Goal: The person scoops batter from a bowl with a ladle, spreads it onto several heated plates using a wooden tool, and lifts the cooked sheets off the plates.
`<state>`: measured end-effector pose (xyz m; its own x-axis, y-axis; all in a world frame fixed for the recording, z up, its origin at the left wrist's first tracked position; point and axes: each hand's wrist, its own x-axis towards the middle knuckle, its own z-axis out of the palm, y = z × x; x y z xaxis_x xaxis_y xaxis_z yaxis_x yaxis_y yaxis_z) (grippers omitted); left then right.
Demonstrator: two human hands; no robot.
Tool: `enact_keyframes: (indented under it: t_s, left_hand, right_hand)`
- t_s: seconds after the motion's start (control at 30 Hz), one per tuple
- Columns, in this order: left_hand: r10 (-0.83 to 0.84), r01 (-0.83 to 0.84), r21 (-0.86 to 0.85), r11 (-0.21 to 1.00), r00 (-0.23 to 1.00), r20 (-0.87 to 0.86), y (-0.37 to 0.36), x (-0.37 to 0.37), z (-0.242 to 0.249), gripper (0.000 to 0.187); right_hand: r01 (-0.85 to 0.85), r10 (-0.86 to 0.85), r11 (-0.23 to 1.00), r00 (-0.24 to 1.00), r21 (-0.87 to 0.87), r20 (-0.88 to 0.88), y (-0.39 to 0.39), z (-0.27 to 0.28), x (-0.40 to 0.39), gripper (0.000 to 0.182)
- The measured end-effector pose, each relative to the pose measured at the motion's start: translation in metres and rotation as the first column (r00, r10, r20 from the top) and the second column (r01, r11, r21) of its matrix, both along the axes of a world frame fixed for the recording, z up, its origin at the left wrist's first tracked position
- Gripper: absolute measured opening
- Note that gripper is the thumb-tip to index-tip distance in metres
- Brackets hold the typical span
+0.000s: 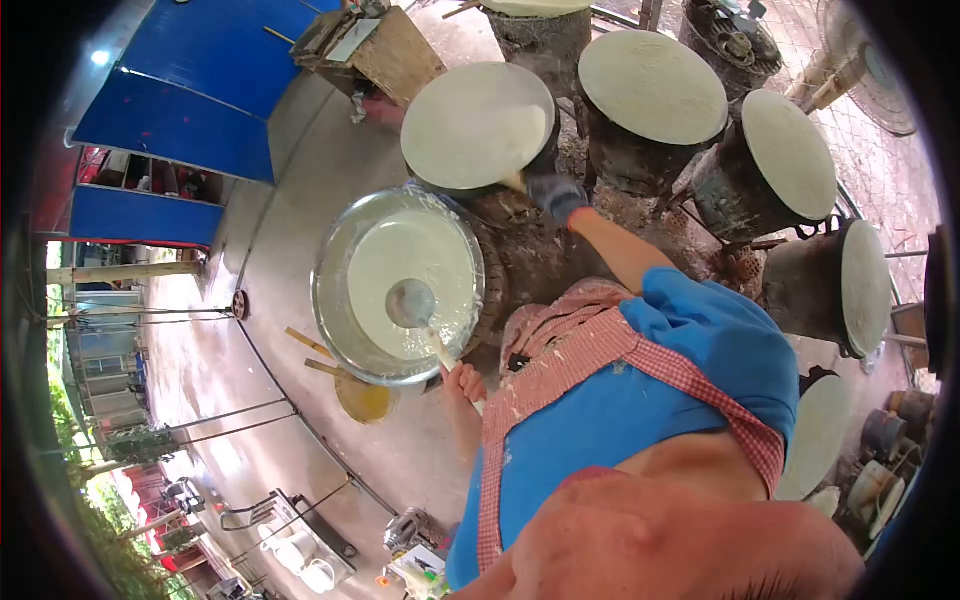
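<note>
– Steel basin (335,240) sits far left, on the concrete floor (280,180), and is full of pale batter (410,255). Is anything in it?

– One ladle (411,303), bowl down in the batter and handle running back to the left hand (463,384). The fingers are wrapped tight round the handle end.

– Right hand?

– The gloved right hand (556,195) is up at the near rim of the nearest cloth-topped steamer pot (478,125). Its fingers are closed on a short pale tool (514,182); I can't tell what kind. The sheet on that top looks evenly spread.

– Tips for doing this well?

– My judgement: lift the ladle level and not overfull, and let it drip over the basin before crossing the gap to the pot. Keep the tool flat and light on the cloth. Watch the sleeve near the sooty pot walls.

– Counts, left to right?

– One basin, one ladle and one small yellow bowl (362,402) just beside the basin. There are six round steamer tops: four whole, one cut off at the top edge (535,6) and one half hidden behind the blue sleeve (818,435). One fan (880,75) is at the top right. Both hands are busy.
</note>
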<state>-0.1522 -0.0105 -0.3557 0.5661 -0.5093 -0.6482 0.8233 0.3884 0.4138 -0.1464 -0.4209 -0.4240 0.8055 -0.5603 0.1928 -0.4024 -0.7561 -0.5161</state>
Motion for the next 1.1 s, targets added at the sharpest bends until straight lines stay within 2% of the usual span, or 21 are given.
enact_keyframes:
  t_s: [0.03,0.27,0.3,0.43,0.47,0.5,0.53,0.57,0.6,0.7,0.73,0.77,0.8,0.83,0.87,0.9,0.93,0.97,1.0,1.03,1.1]
  left_hand:
    - [-0.03,0.028,-0.063,0.998,0.999,-0.022,-0.004,0.007,-0.005,0.037]
    - [-0.083,0.085,0.126,0.988,0.996,-0.024,-0.021,0.013,-0.003,0.022]
    - [-0.033,0.038,0.058,0.998,0.996,-0.087,-0.03,0.014,-0.012,0.019]
    - [-0.167,0.165,-0.034,0.986,0.982,-0.088,-0.035,0.024,-0.021,0.014]
    - [-0.114,0.125,0.118,0.985,0.988,-0.1,-0.033,0.025,-0.023,0.014]
    - [-0.118,0.127,0.117,0.985,0.99,-0.08,-0.034,0.031,-0.027,0.014]
    - [-0.099,0.119,0.14,0.983,0.985,-0.139,-0.036,0.032,-0.031,0.012]
    - [-0.078,0.119,0.184,0.976,0.973,-0.215,-0.032,0.028,-0.031,0.011]
    - [-0.104,0.128,0.244,0.961,0.989,-0.107,-0.047,0.024,-0.022,0.01]
    - [-0.097,0.117,0.116,0.986,0.981,-0.166,-0.08,0.03,-0.017,0.036]
    - [-0.037,0.048,0.177,0.983,0.997,-0.064,-0.1,0.016,0.014,0.011]
    - [-0.036,0.044,0.168,0.985,0.998,-0.05,-0.103,0.017,0.011,0.011]
    - [-0.119,0.124,0.194,0.973,0.992,-0.038,-0.102,0.018,0.005,0.013]
    - [-0.198,0.199,0.235,0.951,0.98,-0.026,-0.098,0.021,0.001,0.016]
    - [-0.19,0.185,0.223,0.957,0.982,-0.001,-0.103,0.025,-0.008,0.016]
    - [-0.128,0.145,0.136,0.98,0.984,-0.122,-0.103,0.025,-0.018,0.018]
    - [-0.075,0.098,0.076,0.992,0.963,-0.259,-0.095,0.021,-0.017,0.02]
    - [-0.071,0.098,0.089,0.991,0.962,-0.264,-0.093,0.017,-0.013,0.02]
    - [-0.086,0.117,0.129,0.985,0.971,-0.225,-0.102,0.015,-0.014,0.023]
    - [-0.102,0.136,0.176,0.975,0.977,-0.187,-0.106,0.013,-0.012,0.026]
    - [-0.081,0.135,0.297,0.945,0.979,-0.187,-0.106,0.004,0.003,0.027]
  right_hand:
    - [-0.1,0.11,0.993,0.968,0.059,-0.227,0.016,0.029,-0.016,0.032]
    - [0.252,-0.27,0.944,0.961,0.212,0.062,-0.09,0.005,-0.003,0.027]
    - [0.168,-0.19,0.968,0.976,-0.185,-0.106,-0.086,-0.02,0.011,0.024]
    - [0.029,0.031,0.957,0.979,0.288,-0.2,-0.022,-0.014,-0.048,0.035]
    - [0.034,0.022,0.955,0.983,0.295,-0.185,-0.037,-0.04,-0.055,0.035]
    - [-0.001,-0.179,0.662,0.971,0.749,0.16,-0.066,-0.083,-0.051,0.035]
    - [-0.242,-0.493,0.216,0.809,0.946,0.319,-0.095,-0.106,-0.043,0.036]
    - [0.074,-0.335,0.65,0.921,0.757,0.197,-0.115,-0.073,-0.038,0.034]
    - [0.249,-0.25,0.92,0.968,0.302,-0.035,-0.123,-0.032,-0.029,0.033]
    - [0.022,-0.031,0.982,0.999,0.186,0.042,-0.129,-0.101,0.031,0.029]
    - [-0.058,0.082,0.99,0.979,0.131,-0.184,-0.101,-0.032,-0.006,0.028]
    - [-0.178,0.199,0.98,0.9,0.091,-0.387,-0.07,0.044,-0.043,0.028]
    - [-0.032,0.056,0.742,0.998,0.67,-0.014,-0.072,-0.045,-0.052,0.028]
    - [-0.174,-0.355,0.248,0.899,0.953,0.256,-0.074,-0.13,-0.061,0.028]
    - [-0.197,-0.342,0.263,0.896,0.944,0.282,-0.105,-0.124,-0.039,0.028]
    - [0.005,-0.146,0.752,0.976,0.659,0.159,-0.138,-0.112,-0.021,0.03]
    - [0.073,-0.063,0.989,0.995,0.132,-0.078,-0.151,-0.092,-0.013,0.031]
    - [0.192,-0.178,0.844,0.981,0.5,-0.076,-0.158,0.017,0.014,0.038]
    - [0.364,-0.254,0.811,0.925,0.458,-0.284,-0.193,-0.002,0.063,0.049]
    - [0.398,-0.414,0.817,0.909,0.416,-0.057,-0.205,-0.005,0.099,0.058]
    - [0.292,-0.303,0.775,0.95,0.56,-0.077,-0.239,-0.023,0.116,0.059]
